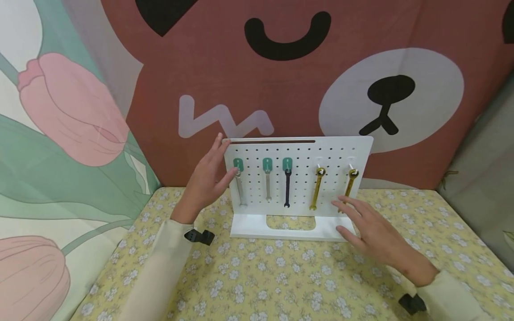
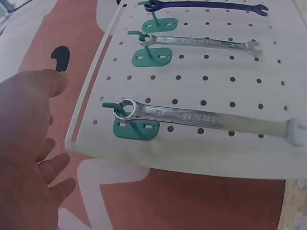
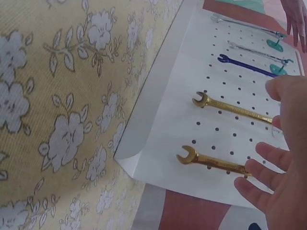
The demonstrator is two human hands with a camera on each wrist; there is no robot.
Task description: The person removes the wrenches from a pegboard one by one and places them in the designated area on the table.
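A white pegboard [image 1: 341,141] stands upright on a white base [image 1: 249,228]. Combination wrenches hang from its hooks: two silver ones at the left, the outer silver wrench [image 2: 182,116] and the inner silver wrench [image 2: 201,43], then a dark blue wrench [image 1: 287,189]. At the right hang two gold ones, the inner gold wrench [image 3: 235,108] and the outer gold wrench [image 3: 216,163]. My left hand [image 1: 206,180] is at the board's upper left corner, fingers extended and holding nothing. My right hand [image 1: 371,229], fingers spread, overlaps the outer gold wrench's lower end in the head view.
Green hooks [image 1: 267,164] carry the silver and blue wrenches; pale clear hooks [image 1: 351,162] carry the gold ones. A yellow floral cloth [image 1: 273,272] covers the table. Behind the board hangs a brown backdrop [image 1: 225,67] with a cartoon face, beside a tulip-print curtain [image 1: 80,111].
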